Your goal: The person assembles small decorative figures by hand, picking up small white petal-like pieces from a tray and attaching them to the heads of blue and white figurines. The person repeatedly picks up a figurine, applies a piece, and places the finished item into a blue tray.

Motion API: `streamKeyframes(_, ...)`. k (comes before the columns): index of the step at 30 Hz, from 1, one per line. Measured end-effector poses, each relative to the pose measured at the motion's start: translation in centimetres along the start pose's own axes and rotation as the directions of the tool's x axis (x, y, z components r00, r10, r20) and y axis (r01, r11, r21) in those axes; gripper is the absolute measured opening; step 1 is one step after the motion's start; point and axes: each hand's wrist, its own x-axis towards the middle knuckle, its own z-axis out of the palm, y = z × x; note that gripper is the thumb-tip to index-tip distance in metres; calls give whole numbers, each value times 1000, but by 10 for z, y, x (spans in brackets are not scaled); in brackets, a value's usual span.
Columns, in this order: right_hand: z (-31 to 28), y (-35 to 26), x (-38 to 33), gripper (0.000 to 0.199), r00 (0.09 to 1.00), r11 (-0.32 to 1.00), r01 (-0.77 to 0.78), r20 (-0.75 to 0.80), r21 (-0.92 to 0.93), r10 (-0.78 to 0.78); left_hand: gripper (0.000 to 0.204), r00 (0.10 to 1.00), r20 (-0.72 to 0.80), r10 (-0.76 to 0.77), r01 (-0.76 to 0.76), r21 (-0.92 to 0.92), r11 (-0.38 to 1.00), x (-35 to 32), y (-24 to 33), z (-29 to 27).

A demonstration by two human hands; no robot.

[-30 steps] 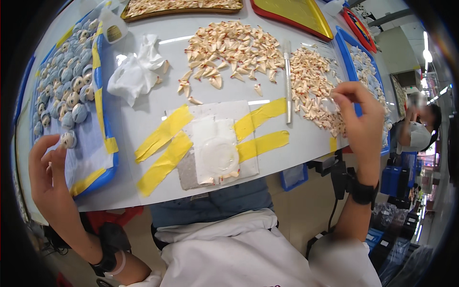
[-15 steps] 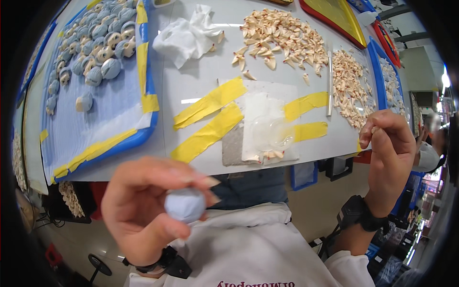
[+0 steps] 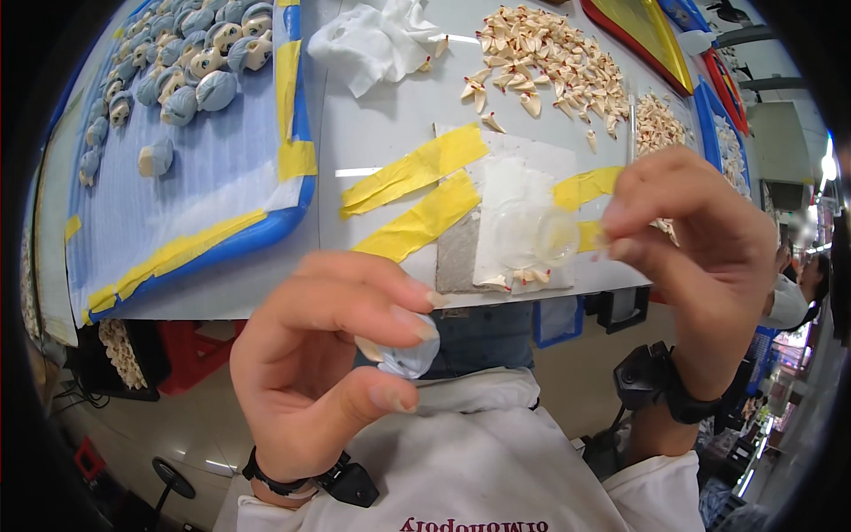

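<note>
Here, the left grip (image 3: 424, 350) holds a blue-haired doll head (image 3: 415, 357)—of the right grip (image 3: 612, 234), I cannot tell.

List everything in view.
Taped plastic tray: one, blue, left
Round doll heads: many, blue and cream, inside it
Held doll head: one, blue and cream, low centre
Crumpled cloth: one, white, upper middle
Pointed red-tipped pieces: two main piles, cream, right of cloth
Thin rod: one, silver, between those piles
Rectangular pad: one, white, centre
Round dish: one, clear, on pad
Tape strips: four, yellow, flanking pad
Shallow tray: one, red and yellow, upper right
Second tray: one, blue, far right
Another person: one, light-clothed, right edge
Left hand: one, bare, low centre
Right hand: one, bare, right of dish
</note>
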Motion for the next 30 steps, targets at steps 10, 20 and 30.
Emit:
streamKeyframes(10, 13, -12, 16, 19, 986, 939, 135, 137, -316, -96, 40, 988, -36, -153, 149, -95, 984, 4, 11, 10)
streamKeyframes(20, 29, -12, 13, 18, 984, 932, 138, -58, -336, -167, 43, 994, 105, -42, 58, -160, 985, 3, -1, 2)
streamKeyframes(30, 16, -10, 11, 14, 989, 902, 148, 37, -405, -145, 46, 998, 52, -26, 35, -169, 985, -3, 2, 8)
